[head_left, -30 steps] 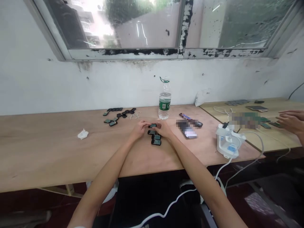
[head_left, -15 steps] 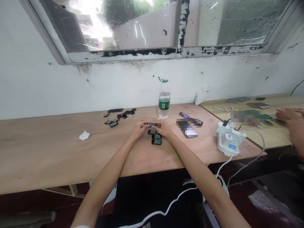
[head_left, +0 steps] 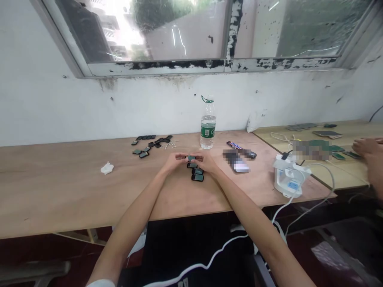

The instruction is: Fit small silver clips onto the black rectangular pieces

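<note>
Standing by the bench, the one to watch is a small black rectangular module with a glossy teal-grey face, held between the person's left hand and right hand. Its long axis runs approx. left-right, roughly parallel to the table's front edge, so each short end faces a hand. Neither hand is clearly nearer. The fingertips of the left hand come in from one side, those of the right from the other, and they look closed on the module's ends, w/ only a narrow strip of its face showing between them. Corners look rounded; no markings readable at this size.

Directly below it, toward the person, sit three similar black modules in a short, slightly stepped row, each almost touching the next. The top one lies right under the hands.

All this is on a pale plywood table. Off to the left: a loose group of dark modules w/ tiny white bits beside it, and further left a crumpled white tissue. Behind the hands stands a clear water bottle w/ green label. To the right: a dark candy bar, a blurred flat object, and a white plastic charging unit. At far right, a co-worker's hand is over the next table.
</note>
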The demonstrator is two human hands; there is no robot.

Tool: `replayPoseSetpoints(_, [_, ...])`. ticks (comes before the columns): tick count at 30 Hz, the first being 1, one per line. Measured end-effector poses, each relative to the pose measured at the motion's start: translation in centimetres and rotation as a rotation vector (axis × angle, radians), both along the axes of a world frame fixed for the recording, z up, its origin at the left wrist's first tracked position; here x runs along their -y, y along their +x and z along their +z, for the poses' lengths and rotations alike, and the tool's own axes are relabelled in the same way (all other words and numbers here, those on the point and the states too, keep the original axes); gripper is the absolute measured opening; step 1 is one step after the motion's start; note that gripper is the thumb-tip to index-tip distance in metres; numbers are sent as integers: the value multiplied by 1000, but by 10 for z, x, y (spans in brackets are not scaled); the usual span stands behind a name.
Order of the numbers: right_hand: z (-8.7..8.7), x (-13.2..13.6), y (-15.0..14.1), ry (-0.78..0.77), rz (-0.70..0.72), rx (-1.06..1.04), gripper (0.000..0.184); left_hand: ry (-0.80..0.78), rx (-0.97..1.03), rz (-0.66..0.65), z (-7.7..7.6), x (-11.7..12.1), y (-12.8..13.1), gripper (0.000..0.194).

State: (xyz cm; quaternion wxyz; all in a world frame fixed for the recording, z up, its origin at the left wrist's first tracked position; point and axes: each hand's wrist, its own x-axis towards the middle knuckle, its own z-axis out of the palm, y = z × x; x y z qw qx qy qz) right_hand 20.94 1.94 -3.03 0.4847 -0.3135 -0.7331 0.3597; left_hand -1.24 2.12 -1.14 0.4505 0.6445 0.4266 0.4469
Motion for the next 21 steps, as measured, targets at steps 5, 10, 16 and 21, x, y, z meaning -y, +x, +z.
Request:
replayPoseSetpoints(5, [-3, 0, 1, 8, 6, 19, 28, -132, 114, 16, -2, 3, 1, 68])
replayPoseSetpoints(10, [-3, -1, 0, 27, 37, 24, 30, -126, 65, -9, 1, 4, 0, 62])
replayPoseSetpoints(16, [-7, -19, 18, 10, -193, -38, 30, 161, -134, 162, -3, -8, -7, 46])
replayPoseSetpoints(21, [-17, -36, 44, -86, -483, 113, 27, 436, -541, 193, -16, -18, -20, 27])
